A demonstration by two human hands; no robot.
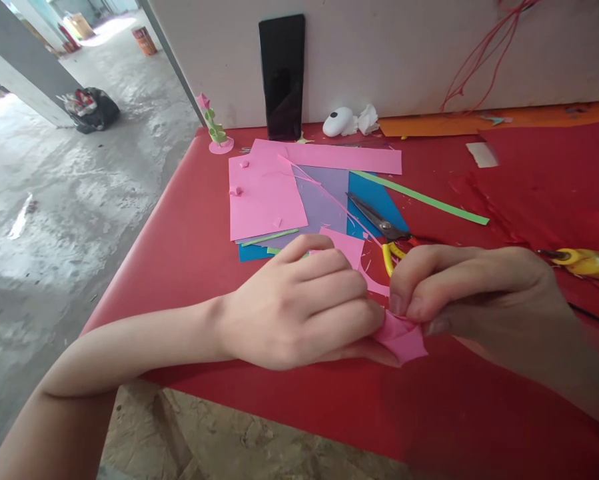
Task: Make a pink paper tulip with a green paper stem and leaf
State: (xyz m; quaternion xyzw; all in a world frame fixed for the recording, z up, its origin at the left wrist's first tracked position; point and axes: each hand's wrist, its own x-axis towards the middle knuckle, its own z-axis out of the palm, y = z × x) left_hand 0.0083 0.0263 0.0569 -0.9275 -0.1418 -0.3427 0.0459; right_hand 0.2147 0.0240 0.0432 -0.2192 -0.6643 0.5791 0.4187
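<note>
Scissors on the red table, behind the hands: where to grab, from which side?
Take the scissors by the yellow handle loops, coming from the near side, between the left hand and right hand. They lie flat on the blue sheet, closed blades pointing away to the upper left, handles toward the person.

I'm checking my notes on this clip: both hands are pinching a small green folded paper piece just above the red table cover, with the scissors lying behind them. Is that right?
Not quite: the folded paper piece is pink, not green, as the head view shows. The rest holds: the left hand and right hand both pinch it just above the red table cover, with the scissors lying behind them.
</note>
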